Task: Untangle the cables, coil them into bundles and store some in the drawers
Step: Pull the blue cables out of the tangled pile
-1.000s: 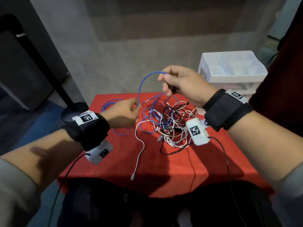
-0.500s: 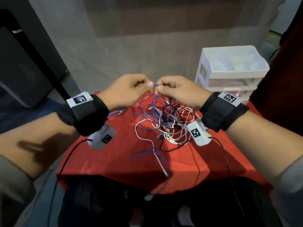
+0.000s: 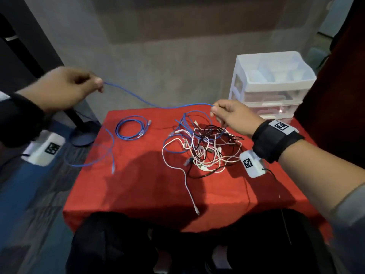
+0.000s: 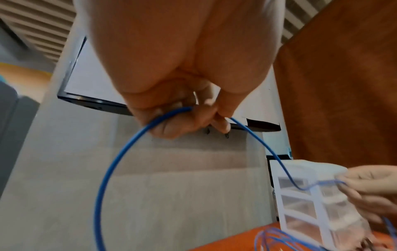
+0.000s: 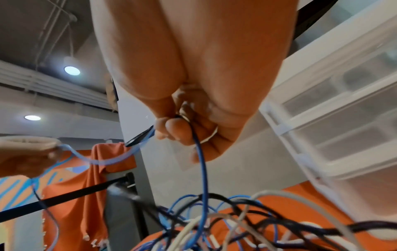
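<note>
Above the red table we pinch a blue cable taut between left hand and right hand. One blue coil lies finished; the tangle remains, drawers unused.

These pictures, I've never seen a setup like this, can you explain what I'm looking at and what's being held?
No machine here: a person works with bare hands, wearing a camera on the head and one on each wrist. The head view looks down at a table with a red cloth. The other two views look along each hand from the wrist. The left hand and right hand each pinch one blue cable, stretched between them. On the cloth lie a tangle of cables and a coiled blue cable. A white drawer unit stands at the back right.
</note>
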Demonstrator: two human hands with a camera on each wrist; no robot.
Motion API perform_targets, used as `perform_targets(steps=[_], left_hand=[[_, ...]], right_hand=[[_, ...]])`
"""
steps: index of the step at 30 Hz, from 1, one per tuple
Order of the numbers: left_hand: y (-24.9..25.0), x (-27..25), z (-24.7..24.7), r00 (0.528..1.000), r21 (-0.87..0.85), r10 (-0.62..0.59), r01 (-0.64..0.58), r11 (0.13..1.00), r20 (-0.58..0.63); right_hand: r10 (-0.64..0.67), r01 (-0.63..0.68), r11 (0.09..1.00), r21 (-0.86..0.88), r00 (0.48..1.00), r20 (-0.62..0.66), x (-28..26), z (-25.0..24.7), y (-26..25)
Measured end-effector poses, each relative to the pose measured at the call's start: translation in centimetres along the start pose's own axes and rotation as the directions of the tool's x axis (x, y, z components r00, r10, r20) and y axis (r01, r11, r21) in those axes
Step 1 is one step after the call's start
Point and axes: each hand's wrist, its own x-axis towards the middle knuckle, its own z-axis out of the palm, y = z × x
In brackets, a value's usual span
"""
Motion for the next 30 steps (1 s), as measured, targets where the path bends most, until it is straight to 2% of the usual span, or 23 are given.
perform_targets(steps=[3,6,9,12,15,18,21,25,30], left_hand=[[2.2,-0.5,3.1,0.992,0.028,-0.003,0.000,1.000,0.128],[5.7,-1.1,7.0,0.985,0.099,0.079,-0.094,0.991,0.151],[9.9,-0.8,11.5,0.955,-0.039,0.254,-0.251,0.967,0.151],[12.7,0.2,13.7,0.946,-0.079,0.283,-0.273,0.959,0.156],[12.3,1.4,13.0,0.953,-0.043,0.279,-0.276,0.960,0.119],[11.0,2.3,9.6,0.950,0.040,0.302,-0.306,0.951,0.076],[9.0,3.1,4.5,0.977,0.132,0.208,-0.200,0.971,-0.047],[5.9,3.2,0.0,0.975,0.189,0.128,-0.093,0.977,-0.180],[3.0,2.6,1.9,1.000,0.230,0.003,0.000,0.973,-0.012]], right_hand=[[-0.008,0.010,0.999,0.039,0.999,-0.040,0.8,1.2,-1.3],[-0.027,0.030,0.996,0.088,0.999,-0.034,1.3,2.8,-2.8],[-0.087,0.086,0.993,0.077,0.996,0.008,1.6,4.4,-4.2],[-0.149,0.150,0.989,-0.016,0.988,0.027,1.4,4.4,-4.6],[-0.155,0.161,0.984,-0.073,0.985,0.075,0.8,3.0,-3.6],[-0.105,0.114,0.987,-0.115,0.991,0.077,0.0,1.6,-0.7],[-0.050,0.056,0.984,-0.168,0.998,0.044,-0.7,0.9,2.5],[0.009,-0.004,0.980,-0.200,1.000,0.022,-1.1,1.2,4.2],[-0.006,0.003,0.990,-0.141,1.000,-0.022,-0.3,1.9,3.3]])
